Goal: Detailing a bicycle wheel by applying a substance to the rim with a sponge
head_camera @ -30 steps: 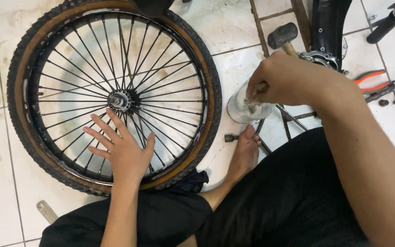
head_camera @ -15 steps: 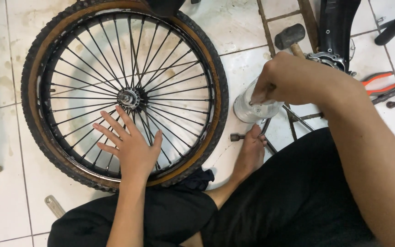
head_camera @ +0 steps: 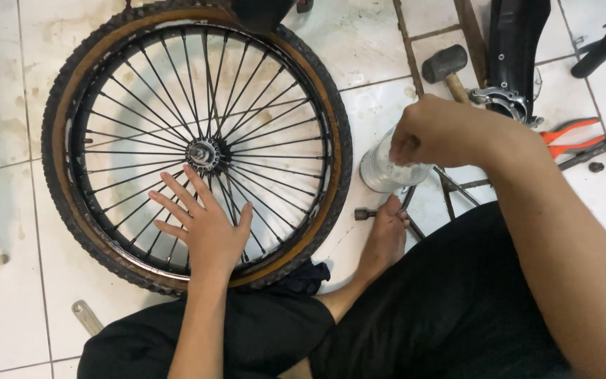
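Spokes of the black bicycle wheel with knobby tyre and tan rim lie flat on the white tiled floor, and your left hand rests on them open, fingers spread, just below the silver hub. Your right hand is closed around the top of a clear, greasy jar that stands just right of the tyre, near your bare foot. A black-headed hammer lies beyond it, orange-handled pliers well to the right. Compared with half a second ago, both hands hold the same places; only the view has shifted a little.
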